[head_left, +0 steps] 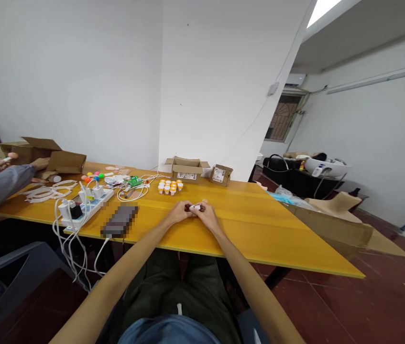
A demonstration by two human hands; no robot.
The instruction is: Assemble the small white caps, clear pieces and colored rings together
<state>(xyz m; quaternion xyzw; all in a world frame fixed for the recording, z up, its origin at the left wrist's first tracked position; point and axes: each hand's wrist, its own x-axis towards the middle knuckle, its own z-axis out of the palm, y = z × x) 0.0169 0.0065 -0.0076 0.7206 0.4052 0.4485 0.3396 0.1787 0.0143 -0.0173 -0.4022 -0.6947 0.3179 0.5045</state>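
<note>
My left hand and my right hand meet over the table near its front edge. The fingers of both are closed around a small white piece with dark marks. Most of it is hidden by the fingers, so its kind cannot be made out. Beyond my hands, a little to the left, stands a tight group of small white containers with orange-yellow tops.
An open cardboard box and a smaller carton stand by the wall. On the left are a power strip with cables, a dark blurred-out device and coloured balls. A co-worker's sleeve reaches toward another box.
</note>
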